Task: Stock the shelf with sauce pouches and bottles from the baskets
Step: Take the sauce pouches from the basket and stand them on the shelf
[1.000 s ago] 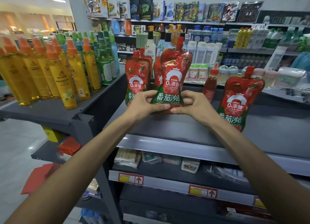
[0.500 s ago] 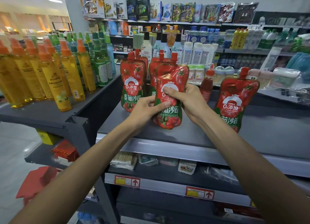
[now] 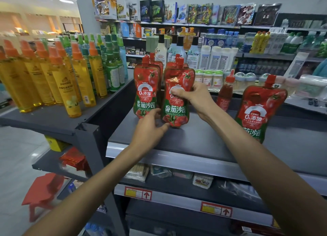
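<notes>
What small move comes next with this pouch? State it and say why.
Probably loosen the right hand and see whether the front pouch stands. Its base rests on the shelf beside the neighbouring pouch; the right hand grips its upper part, the left hand touches its bottom corner.

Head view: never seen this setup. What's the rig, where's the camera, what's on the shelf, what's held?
No machine: a person works with two bare hands, filmed by one wide-angle camera worn on the head, looking forward and down. The right hand grips the upper part of a tomato sauce pouch, upright on the grey shelf top; the left hand touches its base. More pouches stand beside it on the left, a separate pouch and a small red sauce bottle on the right. Yellow bottles stand on the neighbouring shelf.
</notes>
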`<state>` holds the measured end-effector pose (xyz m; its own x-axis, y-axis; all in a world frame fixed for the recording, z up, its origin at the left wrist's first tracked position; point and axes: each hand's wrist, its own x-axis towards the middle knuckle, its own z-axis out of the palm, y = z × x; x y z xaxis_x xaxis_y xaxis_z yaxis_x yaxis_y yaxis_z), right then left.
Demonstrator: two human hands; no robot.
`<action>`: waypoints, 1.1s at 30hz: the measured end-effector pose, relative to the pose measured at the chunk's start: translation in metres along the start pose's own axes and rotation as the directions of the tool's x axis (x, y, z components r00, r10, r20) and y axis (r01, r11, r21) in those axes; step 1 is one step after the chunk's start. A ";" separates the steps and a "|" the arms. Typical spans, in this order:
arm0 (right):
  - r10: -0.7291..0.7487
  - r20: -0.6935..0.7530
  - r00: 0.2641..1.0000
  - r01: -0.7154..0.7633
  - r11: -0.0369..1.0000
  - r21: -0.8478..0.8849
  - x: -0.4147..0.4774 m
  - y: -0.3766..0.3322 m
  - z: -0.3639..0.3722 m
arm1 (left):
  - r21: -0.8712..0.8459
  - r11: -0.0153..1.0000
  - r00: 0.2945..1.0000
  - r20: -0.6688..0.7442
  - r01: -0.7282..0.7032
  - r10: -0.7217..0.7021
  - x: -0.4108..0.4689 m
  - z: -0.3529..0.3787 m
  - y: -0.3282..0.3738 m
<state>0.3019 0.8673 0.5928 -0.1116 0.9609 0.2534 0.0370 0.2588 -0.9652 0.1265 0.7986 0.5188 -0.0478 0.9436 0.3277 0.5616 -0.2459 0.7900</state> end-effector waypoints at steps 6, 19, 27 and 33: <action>-0.025 0.006 1.000 0.025 0.999 -0.031 0.004 0.020 0.004 | 0.100 0.995 1.000 0.016 -0.007 0.005 -0.004 -0.003 -0.006; -0.011 0.025 1.000 0.024 0.777 -0.629 -0.042 0.050 -0.004 | 0.130 0.990 0.987 -0.158 0.056 -0.035 0.013 -0.021 -0.004; -0.038 -0.105 0.994 -0.040 0.758 -0.651 -0.034 0.055 0.008 | 0.151 0.961 0.952 -0.238 0.231 -0.191 0.039 -0.039 -0.020; -0.033 -0.183 0.983 -0.092 0.768 -0.634 -0.028 0.059 0.013 | 0.109 0.960 0.957 -0.165 0.257 -0.237 0.048 -0.033 -0.029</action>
<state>0.2945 0.8542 0.5280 0.0710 0.9535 0.2930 0.6684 0.1726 -0.7235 0.0804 0.8440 0.5283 -0.3154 0.9250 0.2119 0.6170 0.0303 0.7864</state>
